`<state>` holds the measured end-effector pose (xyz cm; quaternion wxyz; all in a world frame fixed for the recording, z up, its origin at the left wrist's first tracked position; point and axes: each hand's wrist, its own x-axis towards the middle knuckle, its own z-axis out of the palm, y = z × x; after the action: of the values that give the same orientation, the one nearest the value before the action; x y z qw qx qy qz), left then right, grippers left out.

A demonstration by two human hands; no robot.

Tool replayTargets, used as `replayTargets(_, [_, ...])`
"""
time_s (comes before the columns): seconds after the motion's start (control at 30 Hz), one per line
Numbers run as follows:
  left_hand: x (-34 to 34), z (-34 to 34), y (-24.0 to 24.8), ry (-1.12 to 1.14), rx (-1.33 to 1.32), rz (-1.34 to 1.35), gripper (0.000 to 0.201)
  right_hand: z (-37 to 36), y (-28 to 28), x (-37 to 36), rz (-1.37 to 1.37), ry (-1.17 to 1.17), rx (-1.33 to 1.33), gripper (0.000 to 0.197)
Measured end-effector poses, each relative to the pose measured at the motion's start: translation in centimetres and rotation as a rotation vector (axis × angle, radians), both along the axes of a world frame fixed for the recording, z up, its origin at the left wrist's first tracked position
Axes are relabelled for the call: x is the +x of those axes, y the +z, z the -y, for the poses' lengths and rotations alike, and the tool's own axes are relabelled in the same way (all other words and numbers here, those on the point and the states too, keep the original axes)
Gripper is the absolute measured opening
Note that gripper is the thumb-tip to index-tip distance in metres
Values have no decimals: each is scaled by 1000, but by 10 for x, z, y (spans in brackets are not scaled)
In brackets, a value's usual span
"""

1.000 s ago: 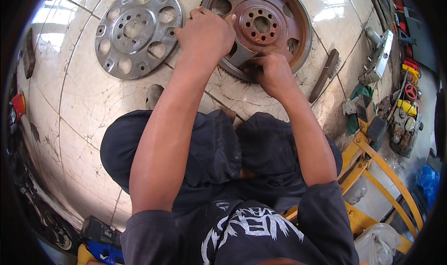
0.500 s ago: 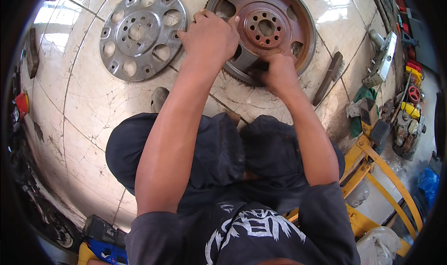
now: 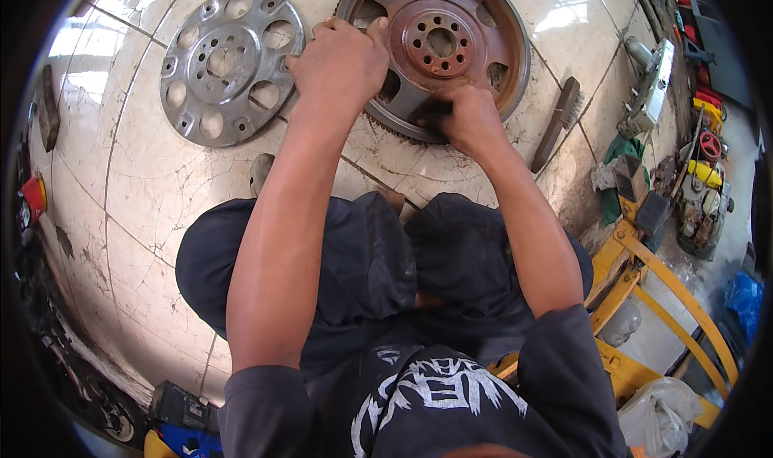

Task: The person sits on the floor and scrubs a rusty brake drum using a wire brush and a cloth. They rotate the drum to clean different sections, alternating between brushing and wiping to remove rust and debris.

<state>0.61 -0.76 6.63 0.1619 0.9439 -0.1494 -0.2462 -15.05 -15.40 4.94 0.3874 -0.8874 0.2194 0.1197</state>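
Observation:
A rust-brown flywheel (image 3: 503, 55) with a toothed rim lies on the tiled floor ahead of me. My left hand (image 3: 342, 63) grips its left rim, fingers curled over the edge and thumb towards the face. On the near part of the face, my right hand (image 3: 473, 120) is closed and pressed down. Its fingers hold a small dark piece (image 3: 432, 113), mostly covered and too dark to name. Left of the flywheel lies a grey metal disc (image 3: 179, 68) with round holes, close to my left hand.
A wire brush (image 3: 557, 125) with a wooden back lies right of the flywheel. Farther right are a silver metal part (image 3: 651, 92), a green cloth (image 3: 618, 154) and a yellow metal frame (image 3: 672, 285). A wooden block (image 3: 50, 108) lies at the far left.
The whole view has shifted slightly, so the floor items sit a little more to the left. My left hand keeps its hold; my right hand stays on the flywheel's near face.

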Motion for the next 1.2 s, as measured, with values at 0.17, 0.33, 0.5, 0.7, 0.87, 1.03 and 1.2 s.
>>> replayTargets(0.17, [-4,8,-6,-23,51,114,80,-27,-12,28,175,47,-41,17])
replayTargets(0.33, [1,-3,-4,8,6,59,79,-6,-3,9,-70,102,-116,31])
replayTargets(0.5, [2,0,-6,-15,50,74,77,3,-3,12,-117,67,-65,34])
replayTargets(0.7, [1,2,-5,-11,65,114,75,-29,-16,26,235,-20,35,25])
replayTargets(0.87, [8,-7,1,-31,37,47,68,-1,2,15,-47,93,-26,26])
replayTargets(1.03, [7,-7,24,-20,63,-52,63,9,5,11,-59,95,-8,27])
replayTargets(1.2, [1,-2,27,32,62,-170,66,-13,7,13,2,70,78,23])
